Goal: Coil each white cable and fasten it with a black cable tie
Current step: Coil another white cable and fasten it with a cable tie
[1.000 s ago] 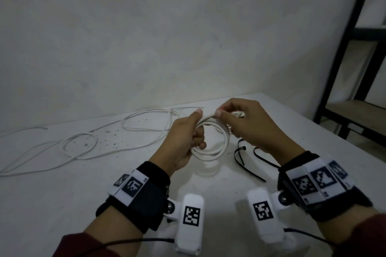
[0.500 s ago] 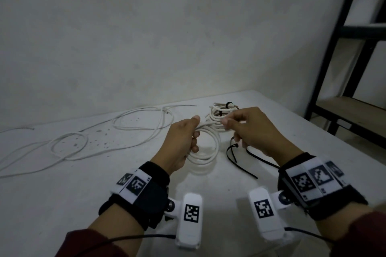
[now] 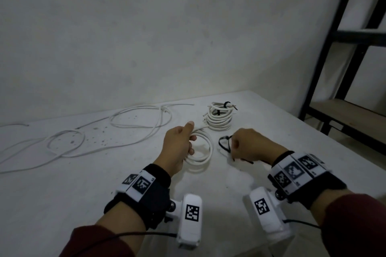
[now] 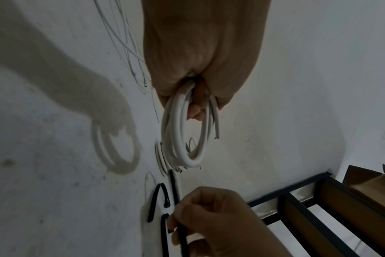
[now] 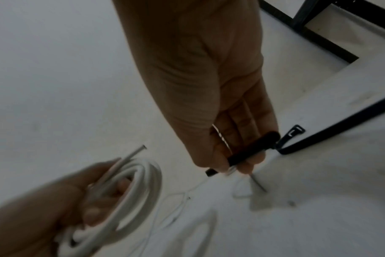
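Leaving the white table with one loose cable uncoiled and one tied bundle done | left hand gripping the fresh coil just above the table | right hand, off the coil half a second ago, now pinches a black cable tie beside a spare tie | fastening judged next.

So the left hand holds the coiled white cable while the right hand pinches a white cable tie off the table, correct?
Not quite: the cable tie is black, as the right wrist view shows. The left hand does hold the coiled white cable, and the right hand pinches the tie.
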